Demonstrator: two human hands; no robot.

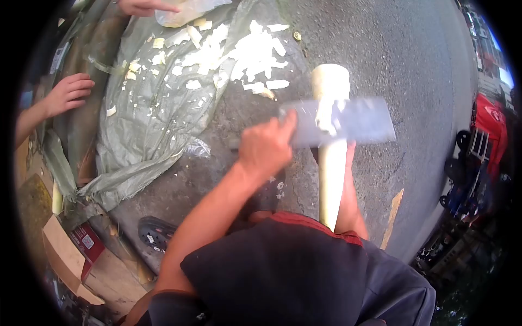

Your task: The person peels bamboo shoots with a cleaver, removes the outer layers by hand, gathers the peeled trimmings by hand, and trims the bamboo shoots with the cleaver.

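Note:
My left hand (266,146) is closed on the handle end of a wide cleaver (370,120), one finger lying against its blade. The blade crosses in front of a thick, pale peeled stalk (330,179) and is slightly blurred. This stalk stands lengthwise before my body, its broad end uppermost. Behind it, my right hand (350,149) is mostly hidden by blade and stalk; its visible fingers lie along the stalk's right side. White cut pieces (255,54) lie beyond my left hand, on the ground and on a green-grey woven sheet (136,130).
Another person's hand (70,93) is at the left; a further hand (147,6) touches a plastic bag (187,12) at the top. An open cardboard box (62,250) lies lower left, near a dark clog (155,233). A red vehicle (489,130) is far right.

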